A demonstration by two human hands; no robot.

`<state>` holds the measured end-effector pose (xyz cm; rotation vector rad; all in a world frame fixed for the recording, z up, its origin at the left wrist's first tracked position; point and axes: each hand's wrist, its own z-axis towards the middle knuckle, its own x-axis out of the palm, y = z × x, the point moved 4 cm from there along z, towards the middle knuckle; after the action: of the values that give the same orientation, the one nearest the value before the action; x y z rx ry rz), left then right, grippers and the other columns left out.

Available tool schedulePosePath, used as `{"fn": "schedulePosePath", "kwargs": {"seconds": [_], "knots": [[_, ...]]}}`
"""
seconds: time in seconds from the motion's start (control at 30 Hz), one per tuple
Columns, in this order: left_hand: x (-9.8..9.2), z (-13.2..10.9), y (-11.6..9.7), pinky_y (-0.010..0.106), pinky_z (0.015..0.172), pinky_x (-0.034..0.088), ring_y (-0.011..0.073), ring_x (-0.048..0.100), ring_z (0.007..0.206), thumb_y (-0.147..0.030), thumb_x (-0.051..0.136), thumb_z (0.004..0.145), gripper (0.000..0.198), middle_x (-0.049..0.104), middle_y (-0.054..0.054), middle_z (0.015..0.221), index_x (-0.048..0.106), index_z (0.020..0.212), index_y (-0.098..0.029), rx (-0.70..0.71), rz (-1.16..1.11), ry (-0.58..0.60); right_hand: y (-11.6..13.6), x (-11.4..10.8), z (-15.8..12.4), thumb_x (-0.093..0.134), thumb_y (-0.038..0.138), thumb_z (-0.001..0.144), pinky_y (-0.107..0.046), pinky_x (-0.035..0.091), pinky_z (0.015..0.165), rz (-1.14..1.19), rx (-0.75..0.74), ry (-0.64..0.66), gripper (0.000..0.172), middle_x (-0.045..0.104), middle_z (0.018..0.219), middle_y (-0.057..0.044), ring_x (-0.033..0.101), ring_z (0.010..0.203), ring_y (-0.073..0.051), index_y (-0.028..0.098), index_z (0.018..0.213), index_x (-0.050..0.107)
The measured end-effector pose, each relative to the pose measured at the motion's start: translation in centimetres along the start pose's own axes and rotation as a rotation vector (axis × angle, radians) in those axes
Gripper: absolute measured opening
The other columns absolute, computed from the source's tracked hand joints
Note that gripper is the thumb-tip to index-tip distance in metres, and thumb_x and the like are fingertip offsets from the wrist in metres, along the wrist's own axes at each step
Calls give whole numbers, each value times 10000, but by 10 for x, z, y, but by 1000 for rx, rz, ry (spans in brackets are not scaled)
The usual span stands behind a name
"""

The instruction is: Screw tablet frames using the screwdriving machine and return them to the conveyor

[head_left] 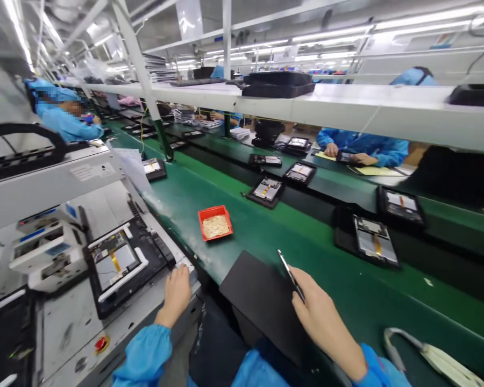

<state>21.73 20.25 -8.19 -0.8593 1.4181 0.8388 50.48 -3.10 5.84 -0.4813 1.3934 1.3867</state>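
Note:
My right hand (320,309) is closed around a slim dark-and-silver pen-like tool (288,271), which tilts up and left above a black flat panel (262,301). Over at the machine's front edge, my left hand (176,293) has its fingers curled down beside a small pale knob or button. What those fingertips touch is hidden. Behind the left hand, an opened tablet (115,263) with an orange flex strip lies in a black fixture (157,244) on the grey machine (64,328). A red tray (215,222) of small pale pieces stands on the green bench (177,188).
Opened tablets (373,239) lie along the green and black line. A red stop button (101,344) sits on the machine's front. A pale corded handle (447,365) lies at lower right. A white shelf (326,110) crosses overhead. Co-workers in blue sleeves (387,150) sit opposite.

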Motion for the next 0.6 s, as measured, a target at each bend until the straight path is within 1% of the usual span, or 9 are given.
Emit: {"fn": "schedulePosePath", "kwargs": {"seconds": [0.07, 0.13, 0.23, 0.3, 0.37, 0.43, 0.5, 0.53, 0.6], "knots": [[-10, -1, -4, 446, 952, 407, 301, 518, 1170, 21, 368, 808, 459, 584, 186, 1315, 577, 1197, -107, -28, -36, 13, 7, 4, 3, 372, 133, 871, -409, 514, 1023, -18, 10, 25, 594, 541, 1408, -69, 578, 1242, -219, 264, 1448, 422], [-22, -11, -19, 480, 994, 395, 311, 519, 1191, -24, 369, 839, 439, 610, 183, 1266, 581, 1213, -116, -40, -211, -6, 14, 9, 6, 389, 139, 863, -419, 511, 1019, -55, 5, 35, 631, 504, 1439, -83, 564, 1255, -238, 264, 1481, 378], [-36, -47, -68, 473, 1074, 377, 312, 513, 1252, -276, 451, 935, 348, 595, 168, 1313, 608, 1227, -169, 48, -824, -9, 21, 22, 10, 450, 195, 876, -432, 516, 994, -136, 14, 42, 648, 448, 1480, -145, 539, 1274, -286, 194, 1513, 334], [-33, -76, -115, 432, 1057, 424, 303, 563, 1222, -495, 528, 920, 434, 621, 148, 1301, 629, 1237, -216, 176, -1342, 235, 22, 31, 17, 496, 279, 906, -438, 526, 956, -177, 23, 70, 614, 451, 1471, -191, 555, 1248, -321, 136, 1490, 372], [-26, -96, -151, 441, 1039, 442, 313, 618, 1146, -629, 666, 794, 659, 673, 162, 1204, 596, 1298, -210, 160, -1701, 378, 16, 39, 36, 515, 383, 938, -430, 536, 904, -188, 7, 134, 534, 544, 1382, -193, 618, 1150, -324, 133, 1408, 480], [-12, -103, -170, 445, 938, 503, 306, 669, 1020, -636, 795, 658, 789, 707, 153, 1071, 589, 1285, -203, -12, -1886, 485, 1, 41, 72, 498, 441, 965, -392, 534, 868, -195, -17, 169, 426, 650, 1233, -139, 669, 1030, -280, 173, 1285, 583], [3, -103, -176, 415, 779, 551, 280, 693, 878, -585, 882, 557, 790, 708, 116, 966, 613, 1201, -214, -251, -1975, 584, -24, 38, 126, 461, 394, 996, -355, 510, 889, -230, -17, 129, 334, 682, 1153, -101, 664, 1012, -239, 188, 1205, 622], [10, -101, -176, 393, 711, 554, 267, 696, 814, -563, 909, 515, 780, 705, 101, 933, 622, 1154, -219, -346, -2009, 624, -39, 36, 156, 441, 338, 1006, -355, 490, 922, -256, 2, 95, 312, 667, 1180, -110, 643, 1055, -236, 172, 1204, 617], [17, -97, -174, 367, 673, 550, 252, 699, 749, -499, 963, 407, 795, 708, 90, 897, 643, 1077, -216, -439, -2054, 647, -72, 34, 216, 417, 235, 1005, -379, 448, 985, -295, 29, 60, 331, 608, 1276, -166, 572, 1179, -256, 111, 1270, 572]]}}
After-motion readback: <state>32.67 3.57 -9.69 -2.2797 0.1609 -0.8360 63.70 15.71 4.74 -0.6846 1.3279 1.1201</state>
